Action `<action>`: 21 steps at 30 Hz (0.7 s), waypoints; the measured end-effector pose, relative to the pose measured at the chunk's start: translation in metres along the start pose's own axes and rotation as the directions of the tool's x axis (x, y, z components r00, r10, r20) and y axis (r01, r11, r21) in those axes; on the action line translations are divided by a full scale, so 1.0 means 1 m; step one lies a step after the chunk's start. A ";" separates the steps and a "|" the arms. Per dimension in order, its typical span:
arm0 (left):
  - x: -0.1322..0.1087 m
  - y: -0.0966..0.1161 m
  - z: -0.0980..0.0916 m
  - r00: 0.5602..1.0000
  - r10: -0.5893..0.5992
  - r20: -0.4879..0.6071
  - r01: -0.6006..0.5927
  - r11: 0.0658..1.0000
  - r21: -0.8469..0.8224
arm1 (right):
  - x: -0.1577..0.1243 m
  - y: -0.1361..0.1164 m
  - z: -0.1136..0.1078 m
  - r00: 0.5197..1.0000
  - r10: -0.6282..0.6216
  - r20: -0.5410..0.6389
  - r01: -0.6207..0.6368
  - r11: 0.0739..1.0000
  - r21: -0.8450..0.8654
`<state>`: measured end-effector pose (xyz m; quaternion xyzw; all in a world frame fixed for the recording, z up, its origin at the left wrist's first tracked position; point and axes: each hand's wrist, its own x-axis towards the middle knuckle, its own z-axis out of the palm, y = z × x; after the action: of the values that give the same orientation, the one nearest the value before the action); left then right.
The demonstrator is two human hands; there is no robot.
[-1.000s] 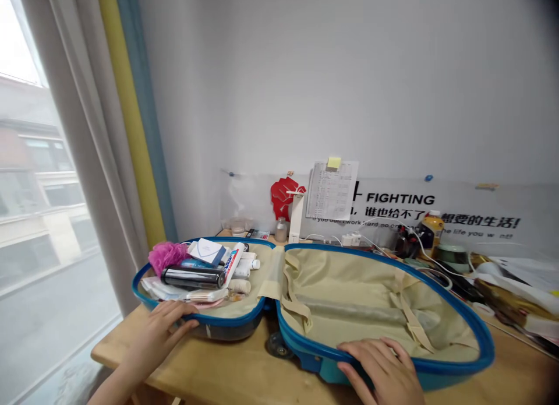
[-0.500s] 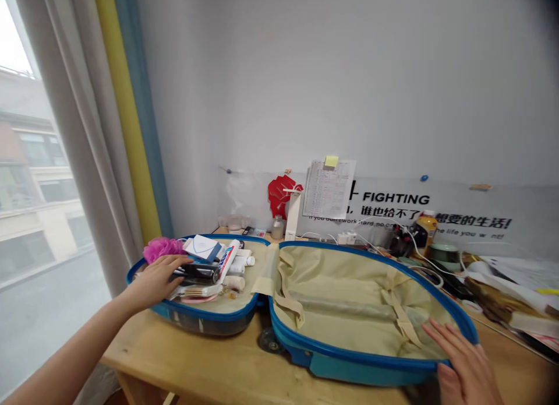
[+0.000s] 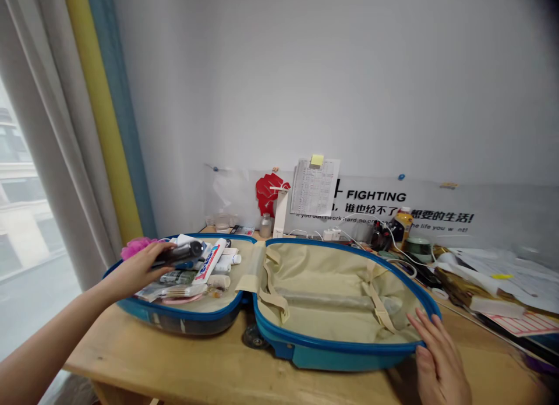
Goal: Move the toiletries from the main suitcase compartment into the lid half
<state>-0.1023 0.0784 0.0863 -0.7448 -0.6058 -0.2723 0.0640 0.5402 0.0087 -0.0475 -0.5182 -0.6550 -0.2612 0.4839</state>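
**Wooden tabletop (image 3: 187, 364) by a curtained window: a suitcase (image 3: 349, 358) spread flat, black cylinder (image 3: 188, 252) in hand**

Grey fabric curtain (image 3: 56, 143), edged with yellow and blue bands, hangs at the far left. Near the tabletop's left edge, the suitcase's left shell holds a pile of toiletries, with a frilly pink bath puff (image 3: 135, 247) at its outer end.

Just right of the puff, the left hand (image 3: 135, 271) is curled round the near end of the black cylinder, thumb below and fingers over, holding it above the pile. It may be a bottle or a wrapped umbrella; blur hides which. Its surface is glossy, so it looks stiff and rather slippery, best gripped round the middle; weight cannot be judged.

Beside its far end slants a toothpaste tube (image 3: 212, 262), likely soft and squeezable. A dark caster wheel (image 3: 254, 337) sits between the shells, set back from the tabletop's front edge.

Rightward, the right shell shows creased beige lining (image 3: 323, 323) and a limp webbing strap (image 3: 379, 303) inside a smooth blue rim (image 3: 349, 346). At its right end, the right hand (image 3: 441, 352) rests on that rim, fingers extended and loosely parted, with nothing in its grasp.
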 end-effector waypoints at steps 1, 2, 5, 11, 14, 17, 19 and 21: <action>0.003 0.011 -0.006 1.000 0.008 -0.020 -0.008 1.000 -0.006 | 0.000 -0.001 0.000 1.000 0.003 -0.006 -0.003 1.000 0.005; 0.007 0.027 -0.012 0.999 0.026 -0.034 -0.027 1.000 -0.014 | 0.001 -0.003 0.000 1.000 0.005 -0.011 -0.005 1.000 0.010; 0.023 0.098 -0.025 0.988 0.151 0.037 -0.147 0.985 -0.089 | 0.004 -0.006 0.001 1.000 0.007 -0.029 -0.006 1.000 0.020; 0.065 0.271 0.015 0.717 0.427 0.552 -0.290 0.902 -0.321 | 0.005 -0.008 0.003 0.998 -0.019 -0.062 0.021 0.999 0.031; 0.076 0.315 0.062 0.568 0.428 0.703 -0.297 0.903 -0.310 | 0.004 -0.007 0.002 0.997 -0.039 -0.064 0.040 0.999 0.021; 0.075 0.333 0.099 0.433 0.403 0.806 -0.318 0.905 -0.282 | 0.004 -0.008 0.001 0.998 -0.033 -0.061 0.035 0.999 0.028; 0.072 0.337 0.113 0.362 0.395 0.844 -0.333 0.901 -0.279 | 0.004 -0.008 0.000 0.998 -0.033 -0.052 0.034 0.999 0.029; 0.068 0.337 0.121 0.311 0.388 0.868 -0.345 0.897 -0.277 | 0.005 -0.008 0.000 0.998 -0.036 -0.054 0.038 0.999 0.029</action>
<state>0.2617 0.1020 0.0959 -0.8886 -0.3510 0.1857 -0.2294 0.5326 0.0084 -0.0423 -0.4914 -0.6551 -0.2740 0.5043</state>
